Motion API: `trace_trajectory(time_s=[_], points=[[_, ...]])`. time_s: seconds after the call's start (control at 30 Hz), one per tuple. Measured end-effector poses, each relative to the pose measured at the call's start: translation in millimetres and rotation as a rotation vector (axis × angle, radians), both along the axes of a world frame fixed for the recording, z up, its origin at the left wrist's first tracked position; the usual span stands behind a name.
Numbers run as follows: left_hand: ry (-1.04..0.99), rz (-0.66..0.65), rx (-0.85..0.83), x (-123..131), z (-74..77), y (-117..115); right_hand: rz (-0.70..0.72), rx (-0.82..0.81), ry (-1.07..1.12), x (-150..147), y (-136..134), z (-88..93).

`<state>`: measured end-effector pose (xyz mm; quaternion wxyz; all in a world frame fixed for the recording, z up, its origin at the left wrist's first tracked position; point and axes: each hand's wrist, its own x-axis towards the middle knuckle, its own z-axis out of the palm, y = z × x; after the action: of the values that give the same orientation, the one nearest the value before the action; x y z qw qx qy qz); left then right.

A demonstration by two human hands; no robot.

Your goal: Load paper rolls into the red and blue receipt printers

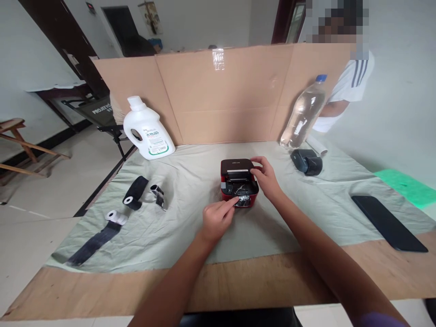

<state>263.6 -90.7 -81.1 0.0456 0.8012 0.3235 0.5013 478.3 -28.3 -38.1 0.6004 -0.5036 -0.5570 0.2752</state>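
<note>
A small red and black printer [224, 193] stands on the cloth before me, its dark lid [237, 163] raised. Inside its open bay is a dark, shiny roll or part that I cannot make out clearly. A glossy black strip [243, 201] hangs over the printer's front. My left hand [218, 218] is closed, its thumb and index finger at the left edge of this strip. At the printer's right side, my right hand [267, 179] grips the lid's edge with thumb and index finger.
White-cored black rolls [134, 193], a loose roll [116, 217] and a small curled strip [158, 197] lie left. A white jug [148, 131] and water bottle [303, 113] stand by the cardboard [225, 100]. Right are a black device [306, 162], dark tablet [388, 222] and another person's sleeve [359, 79].
</note>
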Motion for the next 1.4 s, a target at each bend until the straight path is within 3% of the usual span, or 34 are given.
trace_trajectory(time_s=[0.17,0.3,0.37,0.5,0.87,1.07,1.2,1.3,1.4], points=[[0.069,-0.004,0.040,-4,-1.0,0,0.038,-0.095,0.174,-5,-11,-29.2],[0.048,0.190,-0.139,-6,4.1,7,0.130,-0.102,0.338,-14,-7,-40.8],[0.060,0.235,-0.311,-8,10.1,14,0.152,-0.111,0.399,-17,-7,-41.9],[0.130,0.124,-0.540,-13,20.0,23,0.153,-0.118,0.466,-19,-8,-40.8],[0.122,0.119,-0.689,-11,13.8,38,0.132,-0.144,0.447,-17,-10,-38.7],[-0.140,-0.073,-0.664,-9,4.8,32,0.093,-0.097,0.347,-13,-31,-59.0],[-0.379,-0.241,-0.982,-11,6.1,37,0.167,-0.153,0.069,3,-60,-65.0],[-0.343,-0.436,-1.103,-16,15.0,46,0.192,-0.174,-0.205,6,-72,-61.2],[-0.276,-0.434,-1.052,-30,30.3,57,0.144,-0.091,-0.328,-13,-59,-53.5]])
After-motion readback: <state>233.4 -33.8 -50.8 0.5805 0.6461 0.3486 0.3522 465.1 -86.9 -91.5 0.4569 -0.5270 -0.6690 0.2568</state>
